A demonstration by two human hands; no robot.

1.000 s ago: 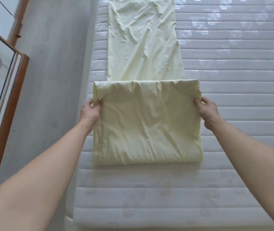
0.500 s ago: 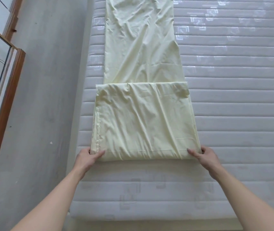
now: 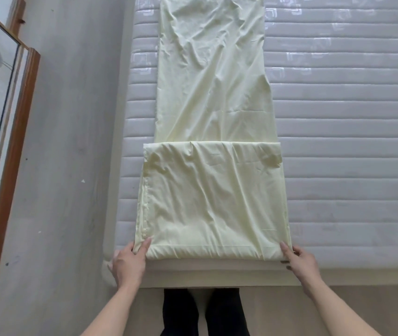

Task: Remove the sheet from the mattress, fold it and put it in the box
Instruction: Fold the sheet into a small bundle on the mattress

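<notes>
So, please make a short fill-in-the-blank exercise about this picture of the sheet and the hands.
1. The pale yellow sheet lies on the ____.
2. The left hand holds the folded stack's near-____ corner.
3. The right hand holds its near-____ corner.
4. The unfolded strip runs ____ from the person.

Missing words: mattress; left; right; away

Both hands, left and right, reach forward, fingers pinching.
</notes>
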